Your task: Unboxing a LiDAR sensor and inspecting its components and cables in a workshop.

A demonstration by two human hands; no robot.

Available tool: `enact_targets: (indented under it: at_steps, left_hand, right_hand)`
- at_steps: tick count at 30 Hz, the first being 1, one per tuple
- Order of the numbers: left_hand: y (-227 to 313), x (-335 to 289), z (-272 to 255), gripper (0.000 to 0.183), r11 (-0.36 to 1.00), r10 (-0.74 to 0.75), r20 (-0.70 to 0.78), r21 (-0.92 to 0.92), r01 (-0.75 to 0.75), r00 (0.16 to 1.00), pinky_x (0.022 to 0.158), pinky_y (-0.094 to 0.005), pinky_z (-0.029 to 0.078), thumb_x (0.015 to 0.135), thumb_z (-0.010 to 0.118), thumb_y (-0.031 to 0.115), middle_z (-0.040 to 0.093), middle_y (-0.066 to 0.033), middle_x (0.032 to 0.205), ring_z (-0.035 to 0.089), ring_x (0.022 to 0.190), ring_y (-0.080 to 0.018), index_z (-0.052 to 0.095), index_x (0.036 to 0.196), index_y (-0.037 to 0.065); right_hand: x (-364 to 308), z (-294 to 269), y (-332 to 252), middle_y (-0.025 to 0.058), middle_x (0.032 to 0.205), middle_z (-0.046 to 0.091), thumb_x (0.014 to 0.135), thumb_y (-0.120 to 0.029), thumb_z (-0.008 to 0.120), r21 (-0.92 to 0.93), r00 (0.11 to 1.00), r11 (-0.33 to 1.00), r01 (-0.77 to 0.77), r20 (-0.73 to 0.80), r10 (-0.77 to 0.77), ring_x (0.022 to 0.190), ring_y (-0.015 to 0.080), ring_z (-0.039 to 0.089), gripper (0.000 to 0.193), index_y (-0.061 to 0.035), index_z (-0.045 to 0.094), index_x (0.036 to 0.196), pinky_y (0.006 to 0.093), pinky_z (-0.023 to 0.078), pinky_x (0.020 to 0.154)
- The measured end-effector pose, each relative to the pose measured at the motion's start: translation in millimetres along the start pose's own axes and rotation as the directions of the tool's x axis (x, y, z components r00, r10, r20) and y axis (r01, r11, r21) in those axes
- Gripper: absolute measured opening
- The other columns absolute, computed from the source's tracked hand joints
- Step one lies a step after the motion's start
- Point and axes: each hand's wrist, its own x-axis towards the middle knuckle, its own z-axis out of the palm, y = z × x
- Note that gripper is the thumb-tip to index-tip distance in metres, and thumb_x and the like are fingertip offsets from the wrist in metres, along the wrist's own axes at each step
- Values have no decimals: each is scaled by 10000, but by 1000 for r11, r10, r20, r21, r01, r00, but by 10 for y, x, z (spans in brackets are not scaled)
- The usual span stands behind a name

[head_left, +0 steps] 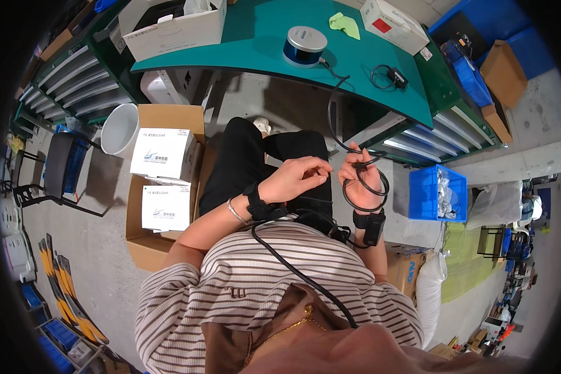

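My right hand (363, 187) is closed around a looped black cable (388, 181), held above my lap on the right. From there the cable rises over the table's front edge to a connector on a round silver-and-dark sensor (306, 40). This sensor stands upright on the green table (249, 31). Just left of the coil, my left hand (298, 178) hovers with loosely bent fingers, its thumb a little apart from them. No object shows in it, and it does not touch the loops.
A small black connector box with cable (396, 77), a green cloth (344, 25) and white boxes (395, 25) lie on the table. An open carton (144, 249) with white boxes stands at my left, near a white bucket (119, 129). At right is a blue bin (422, 193).
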Motion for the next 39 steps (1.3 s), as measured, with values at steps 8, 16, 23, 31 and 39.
enact_targets:
  at_steps: [8, 16, 23, 31, 39]
  left_hand:
    - [113, -26, -32, 358, 994, -50, -63, -103, 44, 997, 788, -229, 476, 910, 592, 79, 597, -43, 1016, 572, 867, -74, 473, 1242, 17]
    - [99, -81, -48, 385, 973, -68, -338, -231, -13, 939, 771, -225, 454, 907, 590, 47, 552, -26, 909, 565, 846, -90, 402, 1243, 34]
    - [319, -135, -50, 333, 981, 183, -141, 94, -171, 973, 858, -277, 465, 827, 675, 91, 572, -35, 964, 575, 948, -122, 549, 1123, 5]
    - [128, -145, -149, 195, 930, -43, -217, -366, -40, 975, 754, -255, 475, 988, 438, 107, 555, -45, 826, 586, 783, -125, 512, 1102, -33]
    - [99, -119, -283, 205, 603, -143, -178, -796, -57, 974, 787, -282, 480, 1006, 428, 190, 525, -16, 797, 581, 819, -154, 524, 1052, 15]
  right_hand:
    - [-93, 250, 86, 66, 960, 562, 898, -78, 580, -620, 952, 754, 216, -38, -303, 642, 53, 417, 466, -41, 419, 1333, 199, 363, 588]
    - [-151, 288, 118, 39, 974, 541, 918, -30, 497, -676, 970, 709, 202, 37, -241, 719, 61, 444, 318, -17, 496, 1235, 196, 384, 670]
    - [-155, 293, 181, 29, 1016, 524, 900, 17, 442, -775, 984, 608, 172, 110, -138, 834, 64, 469, 349, -21, 499, 1242, 200, 397, 745]
    - [-217, 448, 202, 95, 1234, 493, 927, -27, 477, -852, 972, 483, 203, 116, -203, 937, 113, 517, 418, -28, 442, 1343, 241, 418, 839]
    - [-264, 355, 168, 113, 1264, 530, 969, -121, 467, -705, 973, 683, 193, 49, -224, 1017, 163, 560, 396, -37, 426, 1354, 281, 440, 886]
